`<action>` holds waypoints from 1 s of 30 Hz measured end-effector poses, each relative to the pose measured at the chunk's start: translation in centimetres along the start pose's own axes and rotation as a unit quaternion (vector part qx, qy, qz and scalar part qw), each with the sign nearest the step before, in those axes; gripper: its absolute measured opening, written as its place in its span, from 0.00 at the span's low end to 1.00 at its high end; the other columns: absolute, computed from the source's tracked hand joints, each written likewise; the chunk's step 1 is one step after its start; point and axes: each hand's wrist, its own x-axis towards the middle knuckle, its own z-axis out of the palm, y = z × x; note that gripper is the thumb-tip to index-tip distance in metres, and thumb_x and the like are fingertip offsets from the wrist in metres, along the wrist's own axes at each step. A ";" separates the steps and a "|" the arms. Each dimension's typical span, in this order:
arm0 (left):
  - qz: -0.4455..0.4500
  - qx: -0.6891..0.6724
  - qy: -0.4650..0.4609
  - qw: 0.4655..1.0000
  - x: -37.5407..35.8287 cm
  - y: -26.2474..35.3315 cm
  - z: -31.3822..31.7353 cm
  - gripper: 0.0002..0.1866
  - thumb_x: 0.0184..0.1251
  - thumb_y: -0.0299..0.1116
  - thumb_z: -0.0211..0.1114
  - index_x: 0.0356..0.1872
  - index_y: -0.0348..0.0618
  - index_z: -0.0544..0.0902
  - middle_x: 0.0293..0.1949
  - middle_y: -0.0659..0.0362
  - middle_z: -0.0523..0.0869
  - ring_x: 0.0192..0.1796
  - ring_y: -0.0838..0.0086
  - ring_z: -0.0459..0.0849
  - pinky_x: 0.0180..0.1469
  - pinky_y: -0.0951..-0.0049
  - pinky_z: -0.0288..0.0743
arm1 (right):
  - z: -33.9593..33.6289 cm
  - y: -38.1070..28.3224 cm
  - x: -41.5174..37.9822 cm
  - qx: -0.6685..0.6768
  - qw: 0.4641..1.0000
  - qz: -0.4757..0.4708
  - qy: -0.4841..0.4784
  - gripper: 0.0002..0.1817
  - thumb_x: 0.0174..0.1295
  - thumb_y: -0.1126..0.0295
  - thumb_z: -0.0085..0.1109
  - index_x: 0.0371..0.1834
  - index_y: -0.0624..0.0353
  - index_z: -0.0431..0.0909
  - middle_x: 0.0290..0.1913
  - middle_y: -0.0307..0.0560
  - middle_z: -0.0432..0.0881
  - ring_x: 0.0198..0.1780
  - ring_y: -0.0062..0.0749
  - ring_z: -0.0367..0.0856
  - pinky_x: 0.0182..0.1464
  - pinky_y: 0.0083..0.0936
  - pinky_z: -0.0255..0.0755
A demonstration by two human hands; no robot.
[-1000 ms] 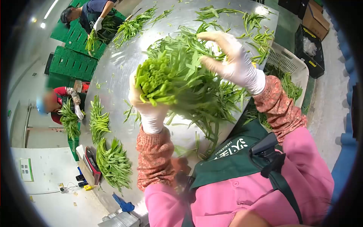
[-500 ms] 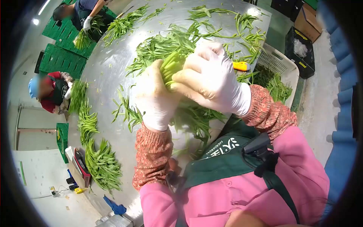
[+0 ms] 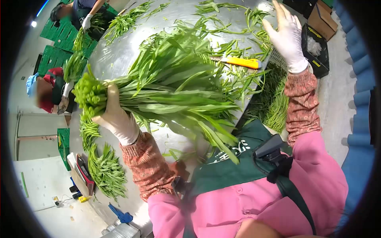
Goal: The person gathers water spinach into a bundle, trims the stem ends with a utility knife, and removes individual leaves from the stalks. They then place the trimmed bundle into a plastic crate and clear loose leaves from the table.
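Note:
A thick bunch of water spinach [image 3: 170,85] is gripped in my gloved left hand [image 3: 115,115], its fingers wrapped round the stems. The cut stem ends face left, and the long leaves spread to the right over the table. My gloved right hand [image 3: 286,37] is raised at the upper right with fingers apart, holding nothing. Below and left of it, a yellow utility knife [image 3: 243,62] lies among cut stem pieces on the metal table [image 3: 133,51]. The leaves of the bunch hide part of the tabletop.
More bundles of greens [image 3: 107,170] lie along the table's left edge. A crate with greens [image 3: 276,107] stands at the table's right side, near a black crate [image 3: 316,51]. Two people work across the table. A red-edged device [image 3: 84,172] sits at lower left.
Both hands were together on the bunch. My left hand has carried it left and turned it so the leaves show, while my right hand has let go and moved up and right.

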 end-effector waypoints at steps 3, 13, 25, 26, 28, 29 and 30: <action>0.077 0.164 -0.017 0.983 -2.9 -0.7 1.1 0.22 0.60 0.19 0.71 0.56 0.27 0.78 0.51 0.52 0.84 0.48 0.69 0.83 0.54 0.67 0.77 | -1.8 -5.4 1.0 0.245 0.962 -0.077 0.088 0.15 0.63 0.71 0.62 0.52 0.62 0.79 0.48 0.54 0.82 0.49 0.46 0.80 0.54 0.36 0.71; 0.011 0.085 0.074 0.994 -3.5 -1.1 -1.0 0.16 0.64 0.16 0.64 0.53 0.29 0.78 0.47 0.53 0.83 0.43 0.70 0.81 0.51 0.68 0.79 | 2.3 -9.0 -15.7 0.263 0.854 -0.279 -0.351 0.07 0.58 0.64 0.60 0.32 0.55 0.78 0.37 0.49 0.81 0.39 0.43 0.81 0.41 0.38 0.73; -0.063 -0.046 0.106 0.991 -2.2 -1.6 -3.8 0.10 0.65 0.25 0.64 0.46 0.35 0.80 0.40 0.54 0.83 0.39 0.67 0.85 0.44 0.65 0.85 | -0.4 -6.9 -6.4 0.254 0.939 -0.174 -0.154 0.11 0.59 0.67 0.63 0.43 0.58 0.83 0.31 0.48 0.83 0.34 0.45 0.83 0.39 0.38 0.76; -0.087 -0.059 0.107 0.989 -2.1 -2.1 -4.7 0.10 0.65 0.27 0.64 0.45 0.35 0.81 0.39 0.54 0.84 0.38 0.65 0.86 0.43 0.63 0.85 | -0.1 -7.3 -6.4 0.261 0.938 -0.175 -0.150 0.11 0.59 0.67 0.64 0.43 0.58 0.83 0.31 0.48 0.84 0.34 0.45 0.83 0.39 0.38 0.76; -0.152 -0.118 0.086 0.978 -2.4 -2.9 -6.2 0.12 0.67 0.34 0.63 0.46 0.37 0.81 0.40 0.51 0.86 0.38 0.63 0.87 0.42 0.62 0.86 | 0.2 -7.9 -6.5 0.272 0.935 -0.178 -0.140 0.12 0.58 0.66 0.65 0.43 0.58 0.84 0.31 0.49 0.84 0.35 0.45 0.83 0.39 0.38 0.76; -0.170 -0.146 0.081 0.971 -2.5 -3.3 -6.8 0.13 0.68 0.35 0.63 0.46 0.37 0.81 0.41 0.51 0.87 0.39 0.63 0.87 0.43 0.61 0.86 | 0.2 -8.0 -6.7 0.269 0.934 -0.182 -0.149 0.11 0.58 0.66 0.65 0.42 0.58 0.84 0.30 0.49 0.84 0.35 0.46 0.84 0.39 0.38 0.77; -0.188 -0.174 0.074 0.964 -2.5 -3.3 -7.2 0.13 0.68 0.36 0.63 0.46 0.37 0.82 0.41 0.50 0.87 0.39 0.63 0.88 0.43 0.61 0.86 | 0.3 -8.0 -6.9 0.273 0.933 -0.174 -0.160 0.11 0.59 0.66 0.65 0.42 0.58 0.84 0.30 0.49 0.84 0.35 0.46 0.84 0.40 0.38 0.77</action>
